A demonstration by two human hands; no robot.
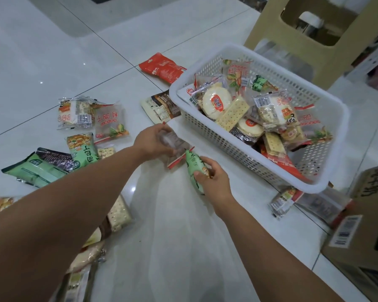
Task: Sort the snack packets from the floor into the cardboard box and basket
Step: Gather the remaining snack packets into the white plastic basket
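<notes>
The left hand [154, 141] grips a clear, red-edged snack packet [177, 152]. The right hand [215, 178] grips a green foil snack packet [194, 173]. Both packets are just beside the white perforated plastic basket [207, 138]. Risk: the slick film may slip from either grip, dropping a packet short of the basket.

A beige plastic stool [266, 25] with a cut-out side stands at upper right.

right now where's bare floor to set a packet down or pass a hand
Bare tiles between the arms, beside the basket; more at top left, beyond the red packet. Crowded: left of the left hand, inside the basket, between basket and box.
</notes>
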